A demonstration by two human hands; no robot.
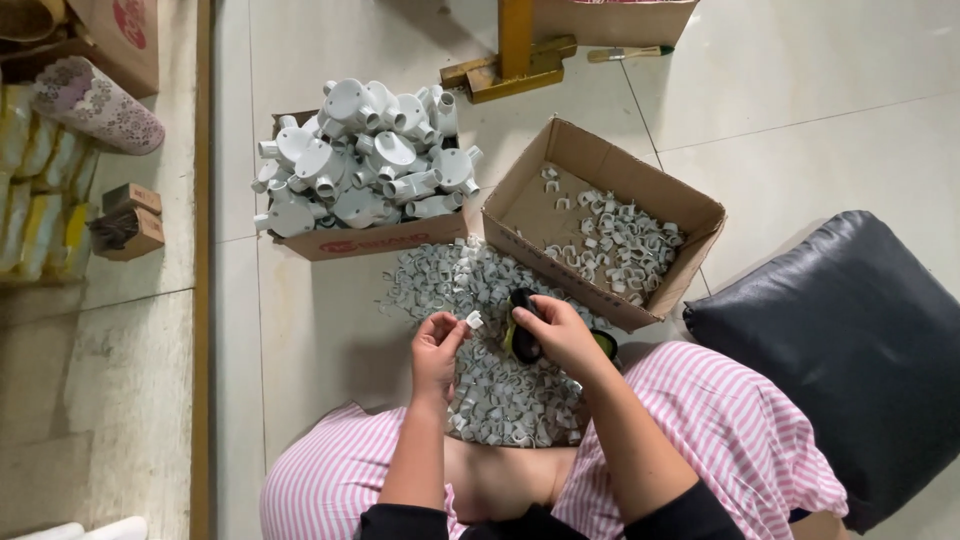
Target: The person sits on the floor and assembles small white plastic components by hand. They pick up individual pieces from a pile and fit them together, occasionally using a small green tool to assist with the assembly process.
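Note:
My left hand [436, 348] pinches a small white plastic clip [474, 320] between thumb and fingers. My right hand [560, 335] grips a black tool with a yellow-green edge [522, 322], held just right of the clip. Both hands hover over a pile of small white clips [480, 385] spread on the floor between my knees, which are covered in pink striped cloth.
An open cardboard box [520, 190] with several white clips lies ahead on the right. Another box [385, 238] heaped with white round pipe fittings [360, 160] stands ahead on the left. A black cushion [850, 350] is at right. A yellow post base [510, 65] is farther off.

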